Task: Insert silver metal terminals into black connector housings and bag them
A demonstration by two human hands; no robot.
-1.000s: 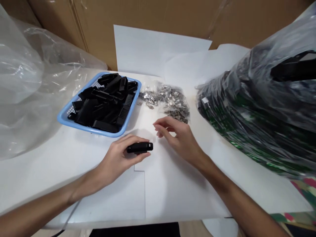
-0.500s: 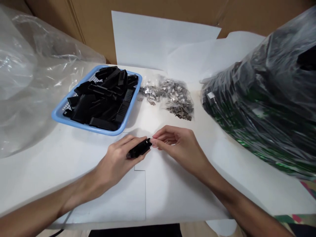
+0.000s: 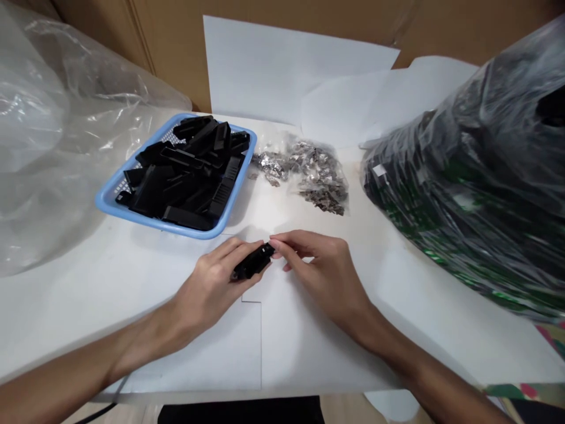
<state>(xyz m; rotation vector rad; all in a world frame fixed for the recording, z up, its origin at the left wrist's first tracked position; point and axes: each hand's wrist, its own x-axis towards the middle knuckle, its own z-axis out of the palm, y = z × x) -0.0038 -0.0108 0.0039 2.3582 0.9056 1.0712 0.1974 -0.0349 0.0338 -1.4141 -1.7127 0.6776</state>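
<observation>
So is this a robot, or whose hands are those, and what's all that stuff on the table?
No robot here! Those are a person's own two bare hands. The picture comes from a camera worn on that person's head, looking forward and down.

The left hand holds a small black piece. The right hand has its fingertips at one end of it; whether they pinch something tiny is hidden.

On the white table sits a blue basket piled with black parts. Beside it lie small silvery pieces in clear plastic. At the right is a big see-through bag full of dark and green things.
</observation>
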